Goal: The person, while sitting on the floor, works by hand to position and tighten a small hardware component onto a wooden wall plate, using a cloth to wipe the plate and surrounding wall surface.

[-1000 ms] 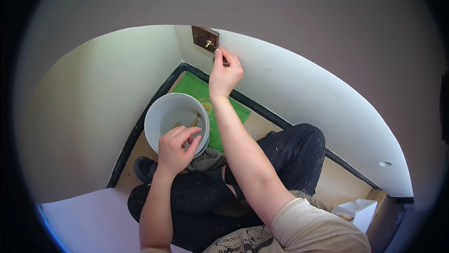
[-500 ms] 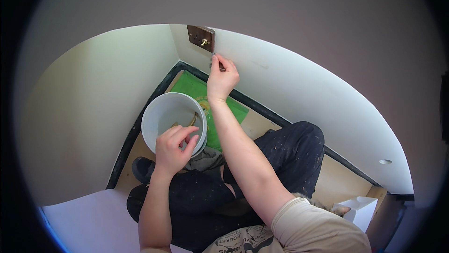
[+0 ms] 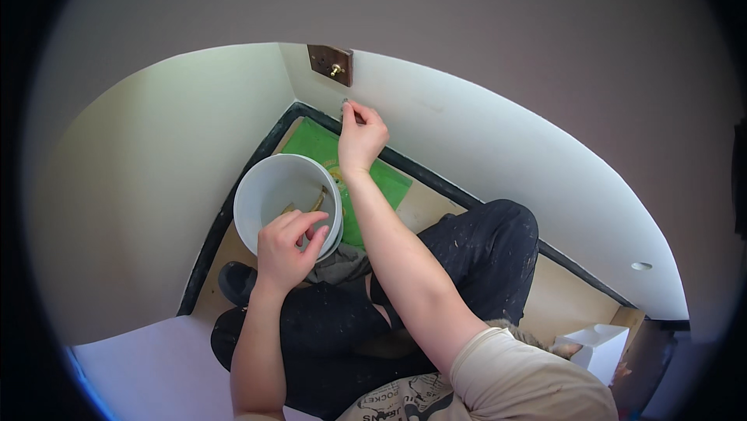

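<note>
My right hand (image 3: 363,138) is pinched closed near the white wall, a little below a dark wooden plate (image 3: 330,65) with a brass knob. A tiny greyish bit shows at its fingertips, and something dark lies in the curled fingers; both are too small to name. Over the near rim of a light grey bucket (image 3: 246,203), my left hand (image 3: 285,252) hovers with fingers bent, thumb and forefinger tips slightly apart and nothing visible between them. Inside the bucket lies a brownish, stick-like tool (image 3: 320,198), partly hidden by that hand.
A green printed bag (image 3: 311,139) lies flat in the corner behind the bucket. Dark skirting (image 3: 437,179) runs along both walls. Grey cloth (image 3: 342,264) is bunched beside the bucket. My dark-trousered legs are folded close by. At lower right are a white container (image 3: 595,343) and tabby fur (image 3: 537,341).
My right hand has moved slightly down and left along the wall, away from the wooden plate. The left hand has hardly moved.
</note>
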The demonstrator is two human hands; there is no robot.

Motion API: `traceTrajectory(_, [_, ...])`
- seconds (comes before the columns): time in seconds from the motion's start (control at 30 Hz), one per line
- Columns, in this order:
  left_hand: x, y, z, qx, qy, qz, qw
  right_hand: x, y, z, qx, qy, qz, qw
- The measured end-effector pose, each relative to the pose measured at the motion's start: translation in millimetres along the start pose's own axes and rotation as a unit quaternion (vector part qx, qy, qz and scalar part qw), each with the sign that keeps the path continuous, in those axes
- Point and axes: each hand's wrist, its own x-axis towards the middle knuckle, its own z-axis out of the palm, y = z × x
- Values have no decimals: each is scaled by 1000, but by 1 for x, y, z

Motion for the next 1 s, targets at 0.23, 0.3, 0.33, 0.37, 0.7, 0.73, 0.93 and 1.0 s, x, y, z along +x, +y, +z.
traceTrajectory(0.23, [-3, -6, 5, -13, -5, 4, 1000, 34, -55, 10, 49, 81, -176, 980])
traceTrajectory(0.3, [0, -3, 5, -1, -4, 9, 1000, 36, -50, 12, 34, 101, -206, 973])
traceTrajectory(0.33, [2, 0, 5, 5, -4, 11, 1000, 37, -47, 11, 22, 101, -205, 973])
traceTrajectory(0.37, [0, -2, 4, 3, -4, 7, 1000, 33, -45, 8, 12, 85, -196, 977])
traceTrajectory(0.7, [-3, -3, 2, 1, -7, -4, 1000, 36, -49, 7, -5, 83, -205, 975])
traceTrajectory(0.73, [-3, -3, 0, 3, -6, -4, 1000, 35, -52, 10, 8, 90, -204, 975])
traceTrajectory(0.93, [-3, -1, 8, -6, -12, -2, 1000, 37, -57, 16, 26, 127, -181, 975])
traceTrajectory(1.0, [-5, -3, 0, 5, -8, 1, 1000, 23, -61, 19, 33, 106, -156, 982])
